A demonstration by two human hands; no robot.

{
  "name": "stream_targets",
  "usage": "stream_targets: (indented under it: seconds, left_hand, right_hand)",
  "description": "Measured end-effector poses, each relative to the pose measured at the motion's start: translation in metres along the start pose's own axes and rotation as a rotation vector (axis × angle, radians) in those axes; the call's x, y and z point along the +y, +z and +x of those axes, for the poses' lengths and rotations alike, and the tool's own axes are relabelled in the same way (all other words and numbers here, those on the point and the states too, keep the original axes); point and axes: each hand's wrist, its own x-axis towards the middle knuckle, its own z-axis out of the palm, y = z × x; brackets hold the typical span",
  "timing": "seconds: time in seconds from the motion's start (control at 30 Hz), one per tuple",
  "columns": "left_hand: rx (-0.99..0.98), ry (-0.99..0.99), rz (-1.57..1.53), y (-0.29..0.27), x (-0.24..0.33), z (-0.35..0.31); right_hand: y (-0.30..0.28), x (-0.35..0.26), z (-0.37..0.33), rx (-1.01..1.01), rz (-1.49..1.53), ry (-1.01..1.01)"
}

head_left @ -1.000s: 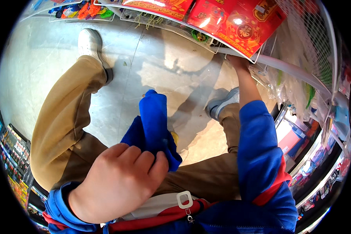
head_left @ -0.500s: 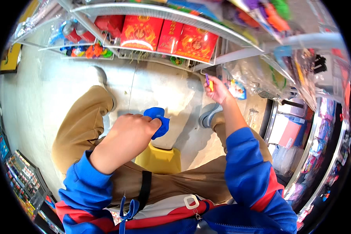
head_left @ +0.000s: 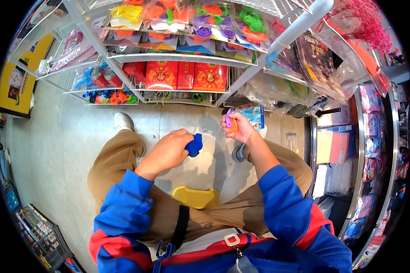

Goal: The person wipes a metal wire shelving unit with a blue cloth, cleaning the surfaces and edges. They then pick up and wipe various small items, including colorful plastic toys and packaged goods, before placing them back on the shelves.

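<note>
My left hand point(head_left: 168, 152) is closed, pinching a deep blue piece that looks like crumpled cloth point(head_left: 194, 145) between thumb and fingers, over the floor in front of my knees. To the right, my right hand point(head_left: 239, 127) is curled around small plastic pieces, one purple point(head_left: 229, 117) and one orange point(head_left: 233, 125); their exact shape is partly hidden by the fingers. A blue printed packet point(head_left: 255, 116) shows just behind this hand; I cannot tell whether the hand touches it. The hands are apart.
A yellow stool point(head_left: 196, 197) stands between my legs. Ahead, a white wire shelf point(head_left: 177, 57) carries bagged colourful toys and red boxes point(head_left: 161, 75). Plastic bags point(head_left: 278, 93) fill a lower shelf at right. Display racks point(head_left: 369, 150) line the right side; a yellow box point(head_left: 23, 77) stands far left.
The view has tipped up, showing more of the shelf. My hands have come nearer each other, and more of the purple and orange pieces shows in the right one. Both hands keep their grip.
</note>
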Motion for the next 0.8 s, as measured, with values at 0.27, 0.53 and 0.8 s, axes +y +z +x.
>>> stream_targets:
  seconds: [0.27,0.53,0.8]
  left_hand:
    - [0.03,-0.239,-0.531,-0.005,0.002,0.003]
    - [0.106,-0.482,-0.876,0.012,0.009,-0.015]
    - [0.261,-0.479,-1.421,0.053,0.045,-0.031]
  right_hand:
    - [-0.005,0.065,0.0,0.394,-0.532,0.169]
    - [0.01,0.104,-0.014,0.424,-0.441,-0.051]
    - [0.071,0.112,-0.042,0.128,-0.068,-0.35]
